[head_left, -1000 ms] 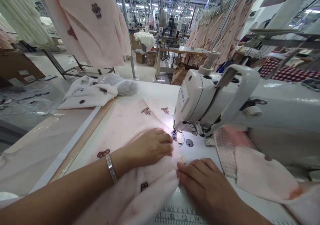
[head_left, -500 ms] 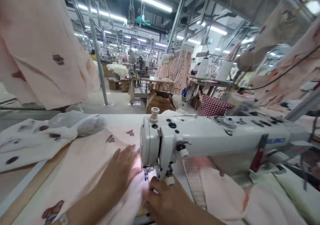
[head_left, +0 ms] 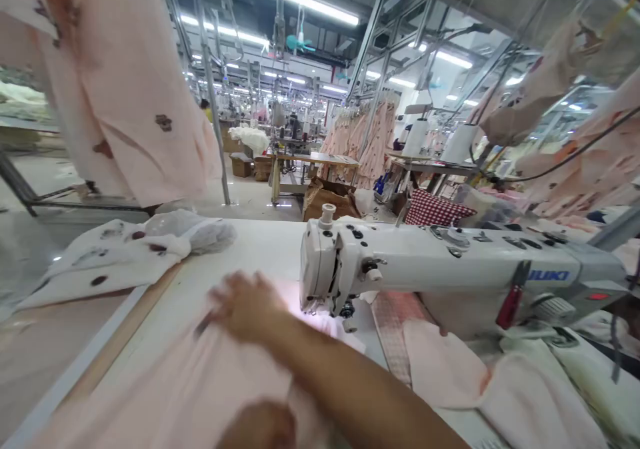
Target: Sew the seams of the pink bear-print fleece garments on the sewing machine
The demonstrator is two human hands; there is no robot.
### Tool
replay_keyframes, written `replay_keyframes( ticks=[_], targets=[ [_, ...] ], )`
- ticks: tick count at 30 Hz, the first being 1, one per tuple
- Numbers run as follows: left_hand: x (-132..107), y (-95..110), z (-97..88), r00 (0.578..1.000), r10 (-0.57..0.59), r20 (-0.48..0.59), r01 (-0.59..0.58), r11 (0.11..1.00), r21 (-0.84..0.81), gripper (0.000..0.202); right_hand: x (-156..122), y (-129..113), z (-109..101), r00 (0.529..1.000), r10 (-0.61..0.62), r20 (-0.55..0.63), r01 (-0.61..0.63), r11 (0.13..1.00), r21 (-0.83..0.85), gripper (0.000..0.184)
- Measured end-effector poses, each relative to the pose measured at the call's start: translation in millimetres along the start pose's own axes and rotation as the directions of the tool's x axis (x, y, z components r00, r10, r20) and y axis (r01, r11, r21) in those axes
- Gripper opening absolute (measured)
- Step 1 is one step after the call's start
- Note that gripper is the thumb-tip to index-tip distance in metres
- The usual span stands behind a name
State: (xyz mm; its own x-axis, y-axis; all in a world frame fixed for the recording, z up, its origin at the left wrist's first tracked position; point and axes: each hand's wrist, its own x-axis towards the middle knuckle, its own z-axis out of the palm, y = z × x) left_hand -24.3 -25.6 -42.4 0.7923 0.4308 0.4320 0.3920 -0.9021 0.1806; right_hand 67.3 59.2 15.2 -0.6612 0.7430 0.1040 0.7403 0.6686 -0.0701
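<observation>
Pink printed fabric lies in folds over the white sewing table, left of the sewing machine. My right hand reaches across from the lower right to the fabric's far edge. Its fingers are blurred, but the folds gather at them as if pinched. My left hand is low at the bottom edge, over the fabric; it is smeared and its fingers do not show. The machine's lamp lights the needle area, where pale cloth lies; the needle itself is hard to make out.
Spotted white cloth lies at the table's left. Pink garments hang at the upper left. Red-handled snips rest against the machine arm. Pink pieces lie to the right of the needle. A cardboard box stands behind.
My right hand has left the needle area and crossed left to the fabric's far edge. My left hand has dropped to the bottom. The fabric has shifted towards me, and the view has turned slightly left.
</observation>
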Motion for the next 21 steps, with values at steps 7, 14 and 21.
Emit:
replay_keyframes(
  ticks=[7, 14, 21],
  targets=[
    [-78, -53, -90.6, 0.963, -0.129, 0.237, 0.073, 0.97, 0.233, 0.063, -112, -20, -6, 0.988, -0.123, -0.097, 0.126, 0.992, 0.023, 0.047],
    [-24, -4, -107.9, 0.894, -0.294, 0.339, 0.226, 0.947, 0.227, 0.031, -208, 30, -20, 0.912, 0.022, -0.41, -0.042, 0.998, -0.04, 0.026],
    [48, 5, -51.9, 0.93, -0.245, 0.275, 0.16, 0.94, 0.3, 0.015, -152, 26, -10, 0.992, 0.091, -0.089, -0.097, 0.993, -0.071, 0.025]
  ],
)
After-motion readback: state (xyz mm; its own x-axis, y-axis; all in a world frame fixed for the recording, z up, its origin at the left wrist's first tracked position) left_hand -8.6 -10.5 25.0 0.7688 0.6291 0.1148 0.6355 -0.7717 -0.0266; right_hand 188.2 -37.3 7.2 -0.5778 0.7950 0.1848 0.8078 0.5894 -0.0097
